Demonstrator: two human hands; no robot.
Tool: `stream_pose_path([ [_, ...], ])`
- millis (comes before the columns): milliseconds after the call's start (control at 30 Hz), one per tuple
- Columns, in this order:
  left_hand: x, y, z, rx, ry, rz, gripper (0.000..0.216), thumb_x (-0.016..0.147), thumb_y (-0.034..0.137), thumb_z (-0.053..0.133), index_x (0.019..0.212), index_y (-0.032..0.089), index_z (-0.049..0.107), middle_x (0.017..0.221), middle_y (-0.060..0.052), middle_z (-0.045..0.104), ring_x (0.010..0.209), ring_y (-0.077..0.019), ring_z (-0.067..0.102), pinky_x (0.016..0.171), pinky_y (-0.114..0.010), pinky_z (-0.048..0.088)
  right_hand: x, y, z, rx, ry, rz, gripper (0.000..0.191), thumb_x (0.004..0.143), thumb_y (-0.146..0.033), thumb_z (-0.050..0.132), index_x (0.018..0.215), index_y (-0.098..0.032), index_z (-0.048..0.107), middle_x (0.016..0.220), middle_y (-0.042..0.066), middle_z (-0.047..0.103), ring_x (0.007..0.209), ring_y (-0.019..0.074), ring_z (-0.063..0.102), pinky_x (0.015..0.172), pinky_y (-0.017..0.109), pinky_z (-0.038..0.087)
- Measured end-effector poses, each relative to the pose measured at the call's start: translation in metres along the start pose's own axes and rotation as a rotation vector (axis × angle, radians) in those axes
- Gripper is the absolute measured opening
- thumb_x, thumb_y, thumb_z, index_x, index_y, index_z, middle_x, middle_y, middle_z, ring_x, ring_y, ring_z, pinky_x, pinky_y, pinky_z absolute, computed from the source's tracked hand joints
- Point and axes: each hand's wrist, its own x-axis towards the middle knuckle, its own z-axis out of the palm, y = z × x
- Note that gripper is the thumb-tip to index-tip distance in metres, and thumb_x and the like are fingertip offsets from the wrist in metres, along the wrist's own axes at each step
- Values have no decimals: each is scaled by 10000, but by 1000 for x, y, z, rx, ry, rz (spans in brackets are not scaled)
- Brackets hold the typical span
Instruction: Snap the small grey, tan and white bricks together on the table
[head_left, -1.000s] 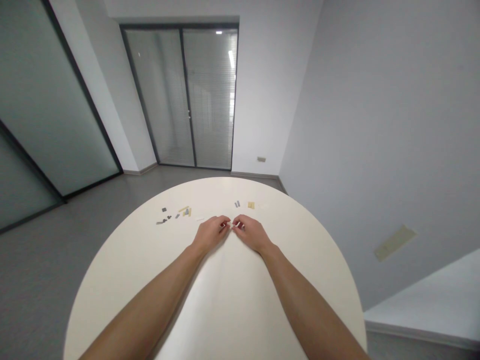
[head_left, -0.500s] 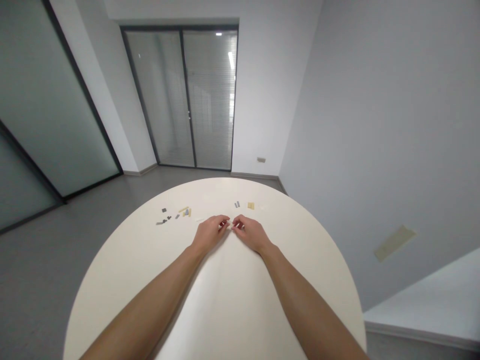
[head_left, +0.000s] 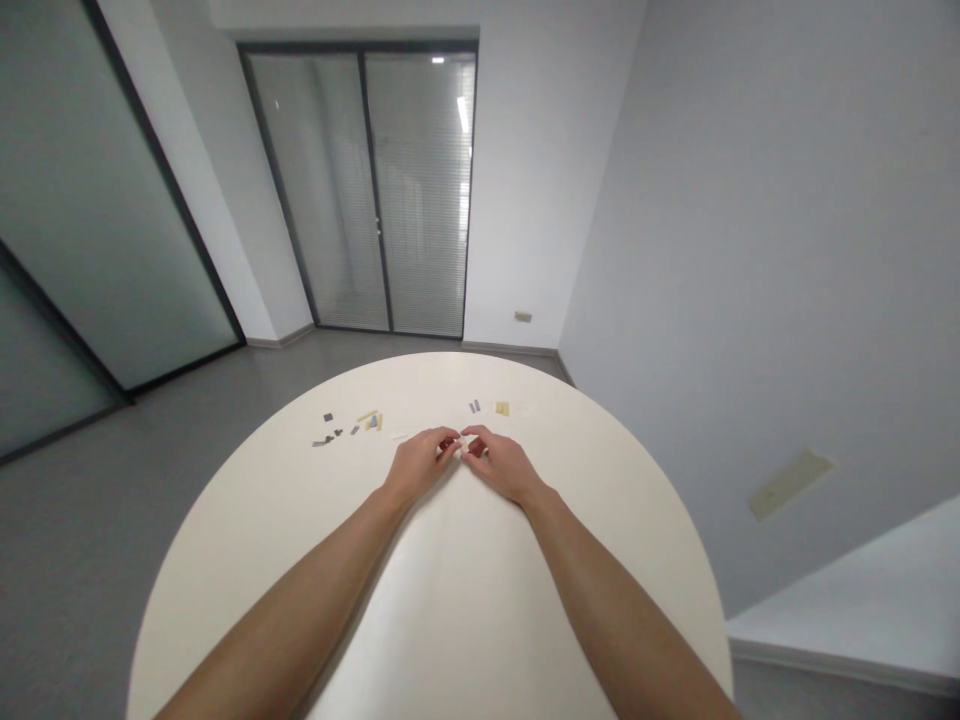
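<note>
Both my hands rest on a round cream table [head_left: 450,600], fingertips meeting near its middle. My left hand [head_left: 420,465] has its fingers pinched together. My right hand [head_left: 501,464] is pinched too, touching the left one. Between the fingertips sits something tiny and pale [head_left: 460,446] that I cannot make out. Just beyond the hands lie a small grey piece [head_left: 474,406] and a small tan piece [head_left: 502,408].
A scatter of several small grey and tan pieces [head_left: 352,428] lies on the table to the far left. Past the table are grey floor, glass doors with blinds [head_left: 375,190] and a plain wall on the right.
The hands have crept slightly farther from me and their fingertips have closed together a little more. The loose pieces have not moved.
</note>
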Motion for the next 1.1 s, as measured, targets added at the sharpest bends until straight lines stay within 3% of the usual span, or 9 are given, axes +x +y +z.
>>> stream_pose_path([
  [433, -1, 2, -2, -3, -3, 18, 212, 935, 369, 501, 988, 256, 672, 936, 1, 727, 849, -166, 650, 719, -266, 448, 1, 0, 2, -2, 21, -32, 261, 885, -297, 599, 1142, -266, 638, 1017, 10, 702, 885, 151, 634, 807, 270, 467],
  [800, -2, 2, -2, 12, -44, 37, 217, 932, 337, 481, 998, 254, 671, 944, -6, 724, 849, -173, 641, 692, -262, 428, 1, 2, 3, -27, 56, -33, 300, 886, -307, 591, 1180, -266, 633, 982, 5, 706, 849, 144, 636, 797, 273, 478],
  [1100, 0, -2, 3, -5, -68, 56, 284, 958, 342, 428, 1072, 268, 677, 1064, -28, 719, 973, -199, 632, 798, -286, 431, 2, 3, 2, 9, 72, -75, 300, 897, -306, 588, 1192, -268, 631, 984, 7, 703, 831, 138, 630, 796, 270, 492],
])
